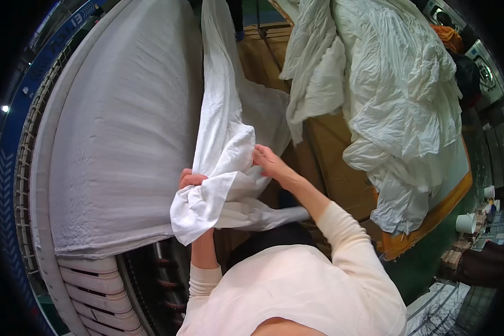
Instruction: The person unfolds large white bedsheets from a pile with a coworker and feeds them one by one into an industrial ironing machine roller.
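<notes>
A blue frame point(8, 173) stands along the left side of the padded bed point(126, 140), which serves here as the landmark; pale slats point(103, 294) lie at the bed's near end; the left hand point(192, 178) is at the bed's near right corner, its fingers curled over a bunched part of the white cloth point(221, 137); that cloth runs along the bed's right side, narrow at the far end and gathered into folds near the bed's near right corner; the right hand point(267, 161) is farther right of the bed, touching the cloth's right edge, though I cannot tell whether its fingers pinch it, their tips being partly hidden; a brown surface point(330, 145) lies right of the bed; well apart on the bed's right, a heap of pale fabric point(403, 95) spills over an orange-brown edge point(425, 227); farthest from the bed is a white bucket point(466, 223).
</notes>
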### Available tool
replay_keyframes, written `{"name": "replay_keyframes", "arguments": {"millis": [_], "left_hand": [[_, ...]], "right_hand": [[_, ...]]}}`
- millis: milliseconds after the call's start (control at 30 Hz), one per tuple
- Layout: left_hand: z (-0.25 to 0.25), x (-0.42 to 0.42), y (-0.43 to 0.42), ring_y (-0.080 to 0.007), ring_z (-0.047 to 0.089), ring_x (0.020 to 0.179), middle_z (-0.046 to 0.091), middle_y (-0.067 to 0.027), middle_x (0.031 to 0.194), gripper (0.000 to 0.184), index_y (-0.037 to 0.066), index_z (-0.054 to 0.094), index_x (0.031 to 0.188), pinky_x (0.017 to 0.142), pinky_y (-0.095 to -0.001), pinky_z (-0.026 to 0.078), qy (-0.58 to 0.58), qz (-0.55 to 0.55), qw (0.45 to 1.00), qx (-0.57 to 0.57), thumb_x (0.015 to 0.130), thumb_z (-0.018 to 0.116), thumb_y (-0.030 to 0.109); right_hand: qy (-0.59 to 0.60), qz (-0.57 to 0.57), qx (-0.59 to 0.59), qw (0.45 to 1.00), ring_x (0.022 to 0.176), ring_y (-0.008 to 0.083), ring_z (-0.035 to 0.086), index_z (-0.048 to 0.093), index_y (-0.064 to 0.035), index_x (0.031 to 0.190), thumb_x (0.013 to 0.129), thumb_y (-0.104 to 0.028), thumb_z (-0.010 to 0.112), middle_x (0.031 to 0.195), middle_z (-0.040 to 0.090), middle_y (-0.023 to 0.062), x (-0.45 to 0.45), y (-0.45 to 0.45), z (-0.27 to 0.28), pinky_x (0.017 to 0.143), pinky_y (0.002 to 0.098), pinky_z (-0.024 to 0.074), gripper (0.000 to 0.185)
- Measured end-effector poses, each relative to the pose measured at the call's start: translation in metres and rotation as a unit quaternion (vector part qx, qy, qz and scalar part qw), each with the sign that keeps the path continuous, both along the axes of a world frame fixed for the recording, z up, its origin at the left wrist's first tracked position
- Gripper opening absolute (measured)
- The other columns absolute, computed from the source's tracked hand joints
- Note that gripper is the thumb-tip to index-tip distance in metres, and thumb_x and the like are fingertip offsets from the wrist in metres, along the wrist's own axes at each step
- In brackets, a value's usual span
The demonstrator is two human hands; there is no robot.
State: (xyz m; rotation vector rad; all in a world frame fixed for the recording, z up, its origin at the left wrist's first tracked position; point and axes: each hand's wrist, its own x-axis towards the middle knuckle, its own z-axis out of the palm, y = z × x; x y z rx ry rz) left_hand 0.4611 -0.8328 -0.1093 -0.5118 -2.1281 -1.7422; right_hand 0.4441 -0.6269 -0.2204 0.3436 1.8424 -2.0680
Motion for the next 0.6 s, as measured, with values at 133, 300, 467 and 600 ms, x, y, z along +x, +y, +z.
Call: {"name": "replay_keyframes", "arguments": {"millis": [133,300,467,600], "left_hand": [[-0.001,0.023,-0.025,-0.0209,0.051,0.071,0.049,-0.0047,0.069,0.015,0.007,0.053,0.074,0.069,-0.0289,0.041,0.032,-0.003,0.996,-0.086,0.067,0.065,0.005],[-0.039,0.030,-0.079,-0.0176,0.053,0.076,0.054,-0.0052,0.082,0.025,0.005,0.056,0.086,0.074,-0.0285,0.043,-0.042,0.109,0.992,-0.042,0.065,0.066,-0.002],[-0.094,0.057,-0.129,-0.0263,0.051,0.103,0.048,-0.0138,0.113,0.069,0.006,0.040,0.134,0.092,-0.0352,0.039,-0.159,0.053,0.949,-0.269,0.068,0.061,-0.002],[-0.118,0.077,-0.071,-0.0199,0.055,0.099,0.050,-0.0115,0.109,0.064,0.006,0.043,0.129,0.078,-0.0311,0.049,-0.287,-0.009,0.955,-0.068,0.070,0.064,-0.004]], "right_hand": [[-0.056,-0.089,-0.158,0.982,0.103,0.0239,0.056,0.045,0.0017,0.126,0.078,-0.052,0.066,0.111,0.059,0.0118,-0.026,-0.081,-0.062,0.089,0.0400,0.0449,0.075],[0.087,-0.232,0.074,0.966,0.073,0.0164,0.056,0.060,0.0038,0.091,0.081,-0.040,0.067,0.079,0.061,0.0073,-0.023,-0.072,-0.026,0.064,0.0324,0.0459,0.045],[0.056,-0.256,-0.169,0.950,0.087,0.0132,0.060,0.059,-0.0002,0.107,0.091,-0.024,0.055,0.096,0.063,0.0051,0.021,0.024,0.039,0.078,0.0272,0.0473,0.029],[-0.009,-0.284,-0.218,0.934,0.096,0.0204,0.058,0.056,-0.0006,0.112,0.089,-0.031,0.053,0.106,0.062,0.0094,0.039,0.014,0.040,0.086,0.0364,0.0442,0.038]]}}
